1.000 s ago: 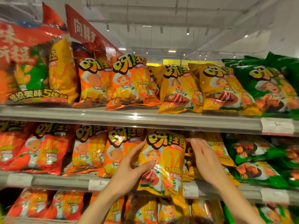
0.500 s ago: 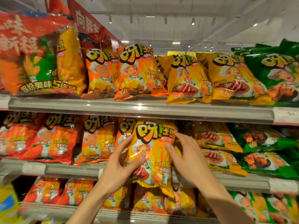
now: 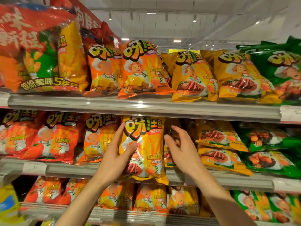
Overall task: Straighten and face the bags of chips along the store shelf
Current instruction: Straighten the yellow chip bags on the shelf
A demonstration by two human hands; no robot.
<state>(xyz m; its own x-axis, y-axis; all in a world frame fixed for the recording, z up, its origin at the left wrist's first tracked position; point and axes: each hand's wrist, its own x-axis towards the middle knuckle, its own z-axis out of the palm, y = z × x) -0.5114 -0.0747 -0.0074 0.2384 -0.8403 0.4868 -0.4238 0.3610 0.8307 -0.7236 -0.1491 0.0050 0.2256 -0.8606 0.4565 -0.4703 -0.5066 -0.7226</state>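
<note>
A yellow chip bag (image 3: 146, 149) stands upright at the middle shelf (image 3: 228, 181), its bottom hanging over the shelf's front rail. My left hand (image 3: 117, 154) grips the bag's left side, thumb across its front. My right hand (image 3: 180, 149) is just off the bag's right edge, fingers spread and curled, reaching in beside it toward darker bags behind. Orange bags (image 3: 97, 137) stand to the left of the held bag. Yellow bags (image 3: 218, 144) lie flat and stacked to the right.
Red bags (image 3: 53, 136) fill the middle shelf's left and green bags (image 3: 267, 150) its right. The top shelf (image 3: 146, 106) carries orange, yellow and green bags plus a large multipack (image 3: 39, 51). The bottom shelf holds more bags (image 3: 149, 198). White price tags (image 3: 35, 168) sit on the rails.
The yellow bag has gone up and back into the middle shelf, standing straighter. My right hand has come off its front and opened beside its right edge. The view has moved closer.
</note>
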